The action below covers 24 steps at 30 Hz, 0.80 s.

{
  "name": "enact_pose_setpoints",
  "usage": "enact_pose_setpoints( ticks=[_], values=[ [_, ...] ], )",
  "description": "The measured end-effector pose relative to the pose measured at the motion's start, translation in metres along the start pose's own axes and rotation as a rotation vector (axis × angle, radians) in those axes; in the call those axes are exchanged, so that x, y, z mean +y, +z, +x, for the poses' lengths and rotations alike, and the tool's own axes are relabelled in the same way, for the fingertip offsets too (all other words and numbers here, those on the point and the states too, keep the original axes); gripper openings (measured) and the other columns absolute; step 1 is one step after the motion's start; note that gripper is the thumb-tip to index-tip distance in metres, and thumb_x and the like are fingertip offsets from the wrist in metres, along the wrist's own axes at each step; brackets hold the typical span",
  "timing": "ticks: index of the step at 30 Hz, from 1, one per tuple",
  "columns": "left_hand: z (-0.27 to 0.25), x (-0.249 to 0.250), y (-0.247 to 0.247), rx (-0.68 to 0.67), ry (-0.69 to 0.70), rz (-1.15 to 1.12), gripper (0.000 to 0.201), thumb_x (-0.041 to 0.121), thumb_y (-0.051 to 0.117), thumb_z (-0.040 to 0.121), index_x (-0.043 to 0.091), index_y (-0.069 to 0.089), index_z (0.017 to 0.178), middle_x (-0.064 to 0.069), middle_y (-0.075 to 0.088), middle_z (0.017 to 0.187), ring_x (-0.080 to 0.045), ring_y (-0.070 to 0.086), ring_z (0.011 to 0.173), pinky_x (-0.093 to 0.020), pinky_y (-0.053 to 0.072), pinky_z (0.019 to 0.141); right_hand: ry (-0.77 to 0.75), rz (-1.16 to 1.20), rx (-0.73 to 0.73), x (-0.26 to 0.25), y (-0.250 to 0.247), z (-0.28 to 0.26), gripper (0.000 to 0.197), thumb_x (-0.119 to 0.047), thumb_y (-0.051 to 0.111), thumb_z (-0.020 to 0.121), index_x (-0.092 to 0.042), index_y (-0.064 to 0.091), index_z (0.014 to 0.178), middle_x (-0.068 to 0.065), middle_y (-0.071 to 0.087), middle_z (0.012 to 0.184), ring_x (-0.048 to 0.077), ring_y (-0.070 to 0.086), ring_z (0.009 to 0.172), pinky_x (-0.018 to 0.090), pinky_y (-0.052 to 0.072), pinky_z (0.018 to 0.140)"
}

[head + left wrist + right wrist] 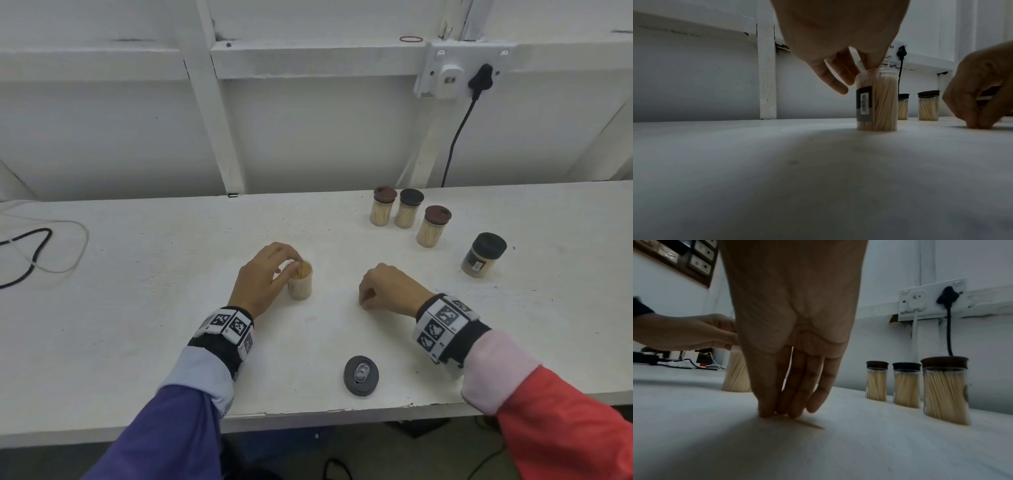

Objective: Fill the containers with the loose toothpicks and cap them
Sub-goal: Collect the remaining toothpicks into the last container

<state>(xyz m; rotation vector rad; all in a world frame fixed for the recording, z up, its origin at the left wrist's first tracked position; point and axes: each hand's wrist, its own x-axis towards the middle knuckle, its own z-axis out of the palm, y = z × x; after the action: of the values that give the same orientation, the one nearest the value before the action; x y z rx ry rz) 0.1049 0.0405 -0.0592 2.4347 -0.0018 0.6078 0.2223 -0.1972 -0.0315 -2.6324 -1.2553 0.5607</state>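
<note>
An open clear container point(301, 286) packed with toothpicks stands upright left of the table's middle. My left hand point(293, 265) curls over its rim, thumb on the near side; in the left wrist view the fingertips point(871, 65) sit at the mouth of the container point(877, 100). About a hand's width to the right, my right hand point(364, 305) points down at the table. Its fingertips point(766, 412) pinch a loose toothpick point(812, 425) lying flat there. A dark grey cap point(361, 375) lies near the front edge.
Three capped, filled containers point(382, 210) point(408, 208) point(433, 226) stand at the back right, and a black-capped one point(484, 255) further right. A black cable point(25, 253) lies far left. A wall socket with a plug point(479, 80) hangs behind.
</note>
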Motion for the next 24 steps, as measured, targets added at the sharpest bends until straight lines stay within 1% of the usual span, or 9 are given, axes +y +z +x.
enact_pose_setpoints(
  ticks=[2, 4, 6, 7, 10, 13, 15, 19, 24],
  values=[
    [0.000, 0.001, 0.000, 0.009, -0.007, -0.001, 0.020, 0.037, 0.048, 0.095, 0.026, 0.065, 0.098, 0.020, 0.058, 0.107, -0.002, 0.056, 0.094, -0.022, 0.052, 0.073, -0.024, -0.112, -0.009, -0.002, 0.001, -0.002, 0.010, -0.012, 0.062, 0.082, -0.020, 0.066, 0.077, -0.003, 0.062, 0.082, 0.019, 0.059, 0.076, 0.025, 0.040, 0.063],
    [-0.001, 0.001, 0.000, 0.016, -0.011, -0.004, 0.023, 0.040, 0.047, 0.093, 0.026, 0.065, 0.097, 0.020, 0.058, 0.107, -0.003, 0.056, 0.093, -0.023, 0.053, 0.072, -0.033, -0.210, -0.052, -0.004, 0.002, -0.001, 0.009, -0.014, 0.056, 0.083, -0.023, 0.057, 0.078, -0.005, 0.056, 0.084, 0.020, 0.056, 0.080, 0.026, 0.035, 0.063],
    [-0.001, 0.001, -0.001, 0.021, -0.018, -0.012, 0.019, 0.038, 0.050, 0.093, 0.028, 0.064, 0.100, 0.020, 0.058, 0.108, -0.003, 0.057, 0.096, -0.024, 0.054, 0.072, -0.038, -0.158, -0.072, -0.007, -0.001, 0.003, 0.005, -0.015, 0.055, 0.086, -0.019, 0.057, 0.085, -0.003, 0.057, 0.088, 0.020, 0.056, 0.082, 0.027, 0.036, 0.066],
    [0.000, 0.001, -0.001, 0.021, -0.024, -0.022, 0.015, 0.035, 0.053, 0.094, 0.029, 0.063, 0.104, 0.020, 0.058, 0.109, -0.003, 0.057, 0.098, -0.024, 0.053, 0.073, -0.044, -0.039, -0.047, -0.010, -0.005, 0.006, 0.005, -0.013, 0.056, 0.087, -0.016, 0.059, 0.089, -0.002, 0.059, 0.087, 0.020, 0.057, 0.079, 0.026, 0.039, 0.066],
    [0.000, 0.002, -0.002, 0.018, -0.024, -0.037, 0.014, 0.026, 0.059, 0.096, 0.031, 0.060, 0.108, 0.019, 0.059, 0.109, -0.003, 0.058, 0.100, -0.024, 0.053, 0.074, -0.089, 0.452, 0.181, -0.028, -0.017, 0.015, 0.010, -0.005, 0.062, 0.089, -0.011, 0.061, 0.097, 0.002, 0.065, 0.073, 0.017, 0.062, 0.059, 0.026, 0.052, 0.059],
    [-0.001, 0.002, -0.002, 0.016, -0.005, -0.022, 0.008, 0.033, 0.056, 0.094, 0.032, 0.059, 0.102, 0.018, 0.058, 0.105, -0.006, 0.057, 0.098, -0.025, 0.054, 0.073, -0.162, 0.720, 0.453, -0.053, -0.023, 0.024, 0.015, -0.002, 0.066, 0.088, -0.008, 0.064, 0.101, 0.008, 0.069, 0.076, 0.019, 0.068, 0.061, 0.029, 0.059, 0.063],
    [-0.001, 0.001, -0.001, 0.020, 0.006, -0.009, 0.009, 0.038, 0.054, 0.094, 0.032, 0.060, 0.098, 0.019, 0.058, 0.102, -0.007, 0.057, 0.096, -0.026, 0.054, 0.072, -0.188, 0.768, 0.562, -0.066, -0.021, 0.033, 0.012, -0.002, 0.068, 0.086, -0.007, 0.065, 0.097, 0.007, 0.070, 0.077, 0.018, 0.069, 0.064, 0.032, 0.059, 0.067],
    [-0.001, 0.001, -0.001, 0.037, 0.001, -0.007, 0.019, 0.047, 0.050, 0.092, 0.032, 0.060, 0.100, 0.019, 0.058, 0.103, -0.005, 0.057, 0.096, -0.024, 0.053, 0.071, -0.180, 0.573, 0.607, -0.073, -0.012, 0.043, 0.010, -0.013, 0.069, 0.085, -0.014, 0.063, 0.094, -0.001, 0.072, 0.080, 0.015, 0.066, 0.075, 0.034, 0.054, 0.074],
    [-0.001, -0.001, -0.001, 0.033, 0.013, 0.001, 0.025, 0.046, 0.047, 0.091, 0.030, 0.061, 0.104, 0.019, 0.058, 0.105, -0.003, 0.057, 0.096, -0.025, 0.054, 0.071, -0.166, 0.238, 0.441, -0.070, -0.013, 0.043, 0.015, -0.028, 0.062, 0.093, -0.022, 0.073, 0.099, -0.007, 0.068, 0.099, 0.005, 0.046, 0.085, 0.031, 0.041, 0.073]
  ],
)
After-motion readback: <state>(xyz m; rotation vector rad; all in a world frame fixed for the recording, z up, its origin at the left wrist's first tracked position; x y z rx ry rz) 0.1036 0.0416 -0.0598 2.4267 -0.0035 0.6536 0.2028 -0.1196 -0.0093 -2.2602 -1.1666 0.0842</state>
